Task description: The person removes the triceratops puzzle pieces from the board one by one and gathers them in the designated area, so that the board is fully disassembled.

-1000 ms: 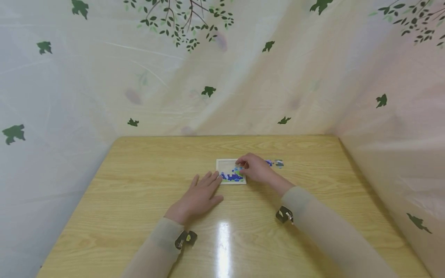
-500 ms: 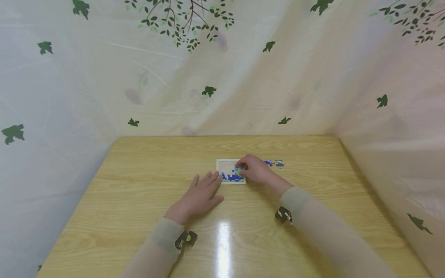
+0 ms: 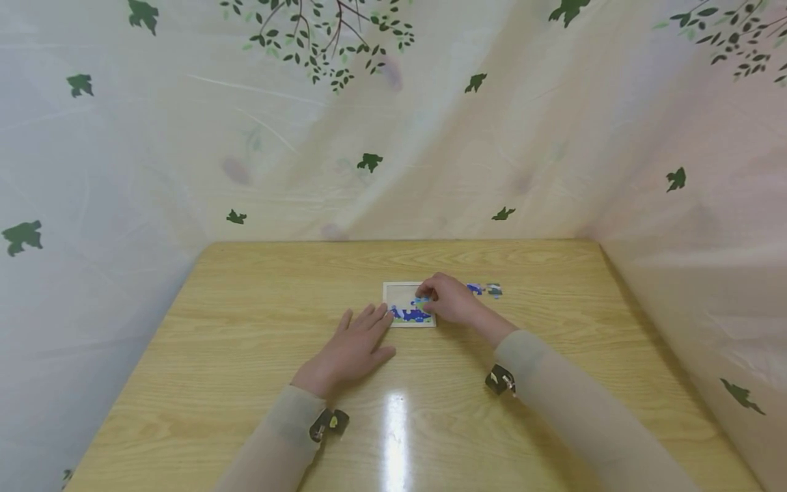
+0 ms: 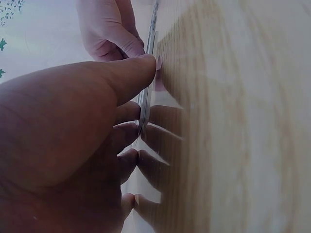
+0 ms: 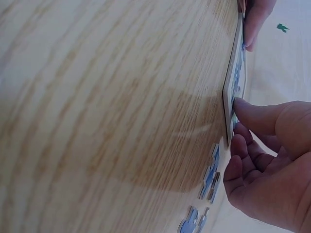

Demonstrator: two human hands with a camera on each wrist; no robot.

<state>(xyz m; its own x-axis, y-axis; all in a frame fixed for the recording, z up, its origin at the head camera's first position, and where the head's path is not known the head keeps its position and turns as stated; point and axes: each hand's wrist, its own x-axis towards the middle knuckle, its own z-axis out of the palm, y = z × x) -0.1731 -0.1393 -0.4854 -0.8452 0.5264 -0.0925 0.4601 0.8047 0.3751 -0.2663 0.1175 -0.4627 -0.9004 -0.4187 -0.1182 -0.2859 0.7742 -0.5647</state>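
A small white-rimmed puzzle tray lies on the table, with blue and green jigsaw pieces fitted along its near side and up the right. My left hand lies flat with spread fingers, its fingertips on the tray's left edge. Over the tray's right part, my right hand pinches a blue-green puzzle piece between thumb and fingers, low against the board. In the right wrist view the thumb of the right hand presses at the tray's edge; the fingers partly hide the piece.
Loose puzzle pieces lie right of the tray, partly behind the right hand; the right wrist view shows several blue ones flat on the wood. A pale curtain with leaf prints hangs around the wooden table.
The right hand has shifted very slightly, staying over the tray's right part. The left hand keeps its place on the tray's edge.
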